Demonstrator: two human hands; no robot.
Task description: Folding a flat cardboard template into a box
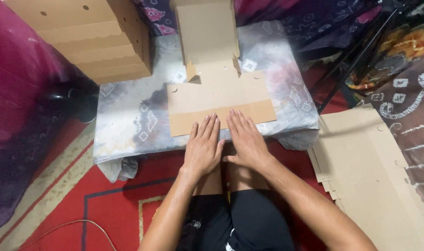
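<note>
While flat, cardboard blank (220,100) near folded boxes (88,39)

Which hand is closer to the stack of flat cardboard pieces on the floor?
The right hand. Both hands lie flat at the near edge of the cardboard sheet, but the stack of flat cardboard pieces lies on the right, past the right forearm. The left hand would probably have to cross over.

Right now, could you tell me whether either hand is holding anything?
Nothing is gripped: left hand and right hand lie flat, palms down, on the cardboard box blank's near flap.
</note>
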